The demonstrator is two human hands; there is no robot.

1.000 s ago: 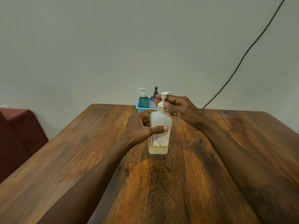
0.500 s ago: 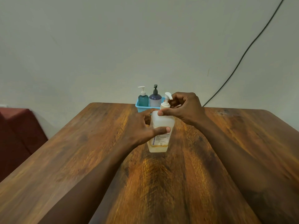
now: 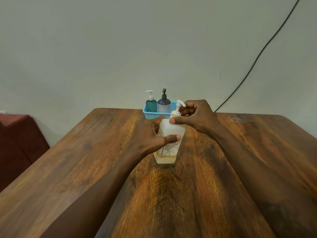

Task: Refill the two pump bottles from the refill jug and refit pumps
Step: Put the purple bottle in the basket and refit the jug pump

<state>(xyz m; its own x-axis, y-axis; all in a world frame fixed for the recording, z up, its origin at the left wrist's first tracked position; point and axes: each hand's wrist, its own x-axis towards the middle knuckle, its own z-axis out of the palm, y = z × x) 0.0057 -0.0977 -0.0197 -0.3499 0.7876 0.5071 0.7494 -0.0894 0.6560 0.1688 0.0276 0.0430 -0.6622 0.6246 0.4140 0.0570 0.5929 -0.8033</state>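
Observation:
A translucent white bottle (image 3: 169,133) with a printed label and a little amber liquid at its bottom stands on the wooden table (image 3: 85,160), tilted slightly. My left hand (image 3: 151,136) is wrapped around its body. My right hand (image 3: 193,115) grips the collar of its white pump (image 3: 177,109), thumb against the neck. At the far edge, a teal pump bottle (image 3: 151,104) and a dark blue pump bottle (image 3: 164,103) stand in a light blue basket (image 3: 149,114), both with pumps on.
A black cable (image 3: 257,54) runs down the pale wall to the table's far right edge. A dark red seat (image 3: 15,138) is left of the table.
My right hand has turned on the pump collar, and the pump spout has swung round to point right. The view has shifted slightly; my left hand keeps its hold.

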